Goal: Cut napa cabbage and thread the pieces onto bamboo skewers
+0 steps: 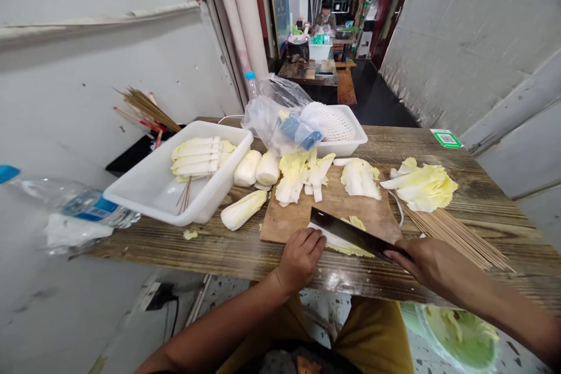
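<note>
With my right hand (416, 260) I grip the handle of a dark cleaver (350, 231), its blade slanting over the wooden cutting board (284, 222). Beneath the blade lies a napa cabbage leaf (335, 241), partly hidden by it. The curled fingers of my left hand (302, 257) press on the white end of that leaf at the board's front edge. Cut cabbage pieces (291, 178) and another leaf piece (360, 178) rest along the board's back. Left of the board sit a small cabbage heart (243, 209) and two more cabbage stumps (267, 168).
A white tray (131, 196) at left holds skewered cabbage strips (199, 158). Bamboo skewers (456, 236) lie at right beside loose leaves (425, 187). Behind are a second tray (357, 134) and plastic bag (267, 123). A lined bin (460, 336) stands below. A person (325, 16) sits far back.
</note>
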A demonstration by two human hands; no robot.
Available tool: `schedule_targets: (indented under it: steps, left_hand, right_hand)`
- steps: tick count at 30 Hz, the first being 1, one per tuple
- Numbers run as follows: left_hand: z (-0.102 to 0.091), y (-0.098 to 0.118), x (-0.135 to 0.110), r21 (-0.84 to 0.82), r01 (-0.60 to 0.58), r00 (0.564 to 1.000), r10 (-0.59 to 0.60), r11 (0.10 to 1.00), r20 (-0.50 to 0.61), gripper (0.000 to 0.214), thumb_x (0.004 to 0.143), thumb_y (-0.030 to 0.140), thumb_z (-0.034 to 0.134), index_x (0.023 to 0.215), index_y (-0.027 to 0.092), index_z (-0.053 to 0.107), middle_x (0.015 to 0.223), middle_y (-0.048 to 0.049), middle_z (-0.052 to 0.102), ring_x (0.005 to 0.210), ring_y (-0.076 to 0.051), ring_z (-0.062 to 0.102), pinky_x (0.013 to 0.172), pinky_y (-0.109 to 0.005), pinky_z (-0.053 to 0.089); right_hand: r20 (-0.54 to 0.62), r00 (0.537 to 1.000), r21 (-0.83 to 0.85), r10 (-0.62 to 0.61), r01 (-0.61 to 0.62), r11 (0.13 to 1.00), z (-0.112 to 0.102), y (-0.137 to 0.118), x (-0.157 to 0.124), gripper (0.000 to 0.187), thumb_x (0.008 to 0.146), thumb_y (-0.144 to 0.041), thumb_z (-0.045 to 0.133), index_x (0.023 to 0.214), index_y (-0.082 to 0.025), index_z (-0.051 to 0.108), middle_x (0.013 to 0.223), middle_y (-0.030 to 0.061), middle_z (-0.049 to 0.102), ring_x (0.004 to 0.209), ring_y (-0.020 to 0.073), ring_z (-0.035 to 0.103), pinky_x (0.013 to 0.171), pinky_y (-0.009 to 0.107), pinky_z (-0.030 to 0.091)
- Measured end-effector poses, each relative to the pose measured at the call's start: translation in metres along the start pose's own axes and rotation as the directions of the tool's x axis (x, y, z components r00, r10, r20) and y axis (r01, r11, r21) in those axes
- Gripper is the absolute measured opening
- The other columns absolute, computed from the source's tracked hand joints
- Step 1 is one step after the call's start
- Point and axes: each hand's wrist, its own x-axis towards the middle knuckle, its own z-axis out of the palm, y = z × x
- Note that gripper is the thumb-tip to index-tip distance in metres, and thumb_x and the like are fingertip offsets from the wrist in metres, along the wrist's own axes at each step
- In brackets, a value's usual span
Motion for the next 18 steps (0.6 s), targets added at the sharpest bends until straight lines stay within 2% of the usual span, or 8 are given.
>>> schedule_targets:
  steps: [4, 10, 13, 15, 18]
  left_hand:
    - [0.001, -0.001, 0.000, -0.010, -0.005, 1.000, 0.005, 1.000, -0.005, 0.032, 0.089, 0.017, 0.037, 0.111, 0.010, 0.059, 0.107, -0.0152, 0.063, 0.098, -0.024, 0.053, 0.083, -0.040, 0.048]
    - [0.000, -0.002, -0.002, -0.008, -0.012, 1.000, 0.012, 1.000, 0.012, 0.032, 0.088, 0.015, 0.038, 0.112, 0.009, 0.059, 0.108, -0.0158, 0.063, 0.099, -0.024, 0.052, 0.084, -0.041, 0.047]
    - [0.000, -0.002, -0.003, 0.006, 0.005, 1.000, -0.005, 1.000, 0.012, 0.030, 0.088, 0.013, 0.041, 0.111, 0.007, 0.059, 0.108, -0.0157, 0.063, 0.100, -0.025, 0.052, 0.085, -0.040, 0.048]
    - [0.001, -0.002, -0.004, 0.009, 0.007, 1.000, -0.007, 1.000, 0.014, 0.029, 0.088, 0.013, 0.041, 0.110, 0.007, 0.059, 0.108, -0.0153, 0.063, 0.100, -0.025, 0.052, 0.084, -0.040, 0.048]
    - [0.003, -0.002, -0.005, 0.017, 0.003, 1.000, -0.003, 1.000, 0.001, 0.029, 0.088, 0.015, 0.041, 0.111, 0.009, 0.059, 0.108, -0.0139, 0.064, 0.101, -0.024, 0.052, 0.085, -0.040, 0.049]
  right_hand:
    - [0.022, 1.000, -0.024, -0.004, 0.005, 1.000, -0.004, 0.001, 0.001, 0.043, 0.095, -0.042, 0.032, 0.079, -0.020, 0.066, 0.066, 0.0057, 0.068, 0.060, 0.0208, 0.065, 0.055, 0.029, 0.037]
    - [0.022, 1.000, -0.046, -0.004, 0.006, 0.999, -0.010, -0.020, 0.020, 0.041, 0.094, -0.037, 0.037, 0.072, -0.017, 0.065, 0.066, 0.0090, 0.068, 0.060, 0.0204, 0.064, 0.054, 0.028, 0.035]
    - [0.006, 1.000, -0.042, 0.003, -0.003, 0.999, -0.007, -0.021, 0.024, 0.039, 0.093, -0.037, 0.040, 0.072, -0.016, 0.065, 0.065, 0.0095, 0.068, 0.060, 0.0196, 0.064, 0.054, 0.027, 0.036]
    - [-0.006, 1.000, -0.033, 0.009, -0.009, 0.999, -0.005, -0.013, 0.015, 0.037, 0.092, -0.036, 0.041, 0.073, -0.017, 0.065, 0.065, 0.0088, 0.068, 0.059, 0.0191, 0.064, 0.053, 0.027, 0.036]
    - [-0.028, 0.999, -0.006, 0.015, -0.015, 1.000, -0.002, 0.009, -0.014, 0.034, 0.092, -0.037, 0.041, 0.077, -0.020, 0.066, 0.063, 0.0049, 0.067, 0.057, 0.0170, 0.063, 0.052, 0.025, 0.038]
